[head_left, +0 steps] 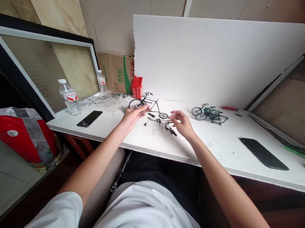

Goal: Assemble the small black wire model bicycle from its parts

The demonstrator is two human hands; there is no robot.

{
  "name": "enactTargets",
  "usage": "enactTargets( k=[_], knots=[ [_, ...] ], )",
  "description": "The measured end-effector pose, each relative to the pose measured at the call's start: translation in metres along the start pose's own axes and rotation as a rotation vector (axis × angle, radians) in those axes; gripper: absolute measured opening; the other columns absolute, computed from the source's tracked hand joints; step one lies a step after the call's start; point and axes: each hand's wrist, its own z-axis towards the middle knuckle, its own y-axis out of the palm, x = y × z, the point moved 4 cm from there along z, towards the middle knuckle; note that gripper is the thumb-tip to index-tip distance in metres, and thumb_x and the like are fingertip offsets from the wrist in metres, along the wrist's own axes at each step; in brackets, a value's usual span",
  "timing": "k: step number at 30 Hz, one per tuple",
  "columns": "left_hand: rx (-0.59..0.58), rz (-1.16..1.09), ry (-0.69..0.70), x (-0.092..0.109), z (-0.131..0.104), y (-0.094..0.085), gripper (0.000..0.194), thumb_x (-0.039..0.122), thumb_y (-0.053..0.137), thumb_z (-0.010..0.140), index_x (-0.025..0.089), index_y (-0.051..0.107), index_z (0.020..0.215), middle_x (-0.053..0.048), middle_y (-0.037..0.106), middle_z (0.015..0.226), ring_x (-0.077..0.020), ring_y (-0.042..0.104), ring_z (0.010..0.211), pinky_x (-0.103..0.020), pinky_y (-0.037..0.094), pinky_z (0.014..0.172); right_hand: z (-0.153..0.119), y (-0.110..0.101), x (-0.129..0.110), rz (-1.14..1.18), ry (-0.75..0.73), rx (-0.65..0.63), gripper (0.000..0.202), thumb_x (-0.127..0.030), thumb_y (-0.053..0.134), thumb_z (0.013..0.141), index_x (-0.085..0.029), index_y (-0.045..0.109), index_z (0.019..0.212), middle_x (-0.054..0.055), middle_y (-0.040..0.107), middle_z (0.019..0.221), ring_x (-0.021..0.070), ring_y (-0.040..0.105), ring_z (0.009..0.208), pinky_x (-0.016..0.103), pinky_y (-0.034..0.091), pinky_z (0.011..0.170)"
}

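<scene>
My left hand is closed on a small black model bicycle and holds it up over the white table. Its front wheel and handlebar point to the left, and its rear end is a bare frame. A loose model wheel lies just right of the frame. Over the table to the right, my right hand hovers with its fingers apart and nothing visible in them. Below and between the hands lie small black bicycle parts, and a curved black part sits under my right fingers.
Finished-looking model bicycles stand to the right. A dark phone and a water bottle are on the left. Behind are thin part frames, a red box and a white foam board. A dark flat case lies far right.
</scene>
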Motion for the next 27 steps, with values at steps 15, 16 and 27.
enactTargets(
  k=[15,16,27],
  knots=[
    [0.364,0.151,0.082,-0.069,0.028,-0.062,0.042,0.042,0.092,0.068,0.015,0.077,0.096,-0.016,0.081,0.11,-0.0292,0.078,0.104,-0.036,0.056,0.088,0.003,-0.011,0.049,-0.413,-0.02,0.066,0.027,-0.025,0.056,0.088,-0.019,0.073,0.108,0.014,0.076,0.12,0.0319,0.063,0.119,0.05,0.051,0.104],
    [0.367,0.152,0.079,-0.072,0.03,-0.064,0.041,0.042,0.092,0.069,0.015,0.077,0.096,-0.016,0.08,0.109,-0.0291,0.078,0.103,-0.037,0.057,0.088,0.002,-0.009,0.049,-0.445,-0.031,0.065,0.028,-0.025,0.055,0.089,-0.019,0.074,0.109,0.013,0.076,0.12,0.0329,0.061,0.122,0.05,0.049,0.105],
    [0.386,0.282,0.195,-0.081,0.032,-0.068,0.035,0.04,0.089,0.074,0.015,0.079,0.096,-0.016,0.08,0.107,-0.0275,0.076,0.101,-0.04,0.059,0.092,-0.007,0.003,0.046,-0.44,-0.028,-0.008,0.059,-0.008,0.048,0.081,-0.021,0.059,0.137,0.011,0.071,0.136,0.0334,0.05,0.135,0.05,0.046,0.109]
  ],
)
